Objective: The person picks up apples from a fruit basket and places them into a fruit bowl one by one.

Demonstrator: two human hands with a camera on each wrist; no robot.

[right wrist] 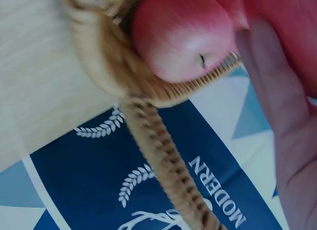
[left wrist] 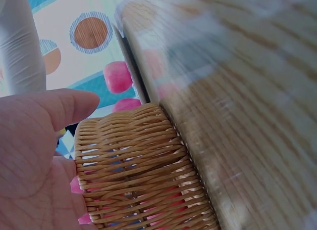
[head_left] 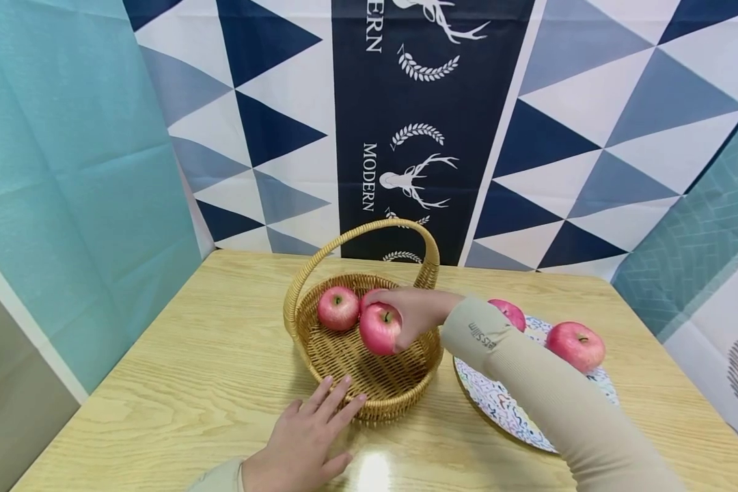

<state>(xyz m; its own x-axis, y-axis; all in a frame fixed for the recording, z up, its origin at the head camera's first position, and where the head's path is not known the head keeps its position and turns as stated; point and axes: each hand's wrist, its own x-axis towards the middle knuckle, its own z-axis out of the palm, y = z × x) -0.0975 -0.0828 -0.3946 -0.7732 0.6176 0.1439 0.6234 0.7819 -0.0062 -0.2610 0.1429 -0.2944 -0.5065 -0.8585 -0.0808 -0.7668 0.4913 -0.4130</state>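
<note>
A wicker basket (head_left: pixel 384 408) with a tall arched handle (head_left: pixel 344 239) stands on the table. Inside, a pink-red apple (head_left: pixel 338 308) sits at the left, and beside it a second apple (head_left: pixel 372 298) is mostly hidden. My right hand (head_left: pixel 419 309) reaches under the handle's right side and grips another apple (head_left: pixel 379 335) over the basket. In the right wrist view, the gripped apple (right wrist: pixel 297 32) is cut off by the frame edge. My left hand (head_left: pixel 307 437) has its fingers spread, fingertips at the basket's near-left rim; the basket wall (left wrist: pixel 133 165) fills the left wrist view's middle.
Right of the basket lies a round patterned plate (head_left: pixel 498 410), partly covered by my right forearm (head_left: pixel 566 403). An apple (head_left: pixel 575 346) rests toward its right side and another apple (head_left: pixel 508 313) at its back. Patterned cloth (head_left: pixel 430 137) hangs behind the wooden table (head_left: pixel 178 369).
</note>
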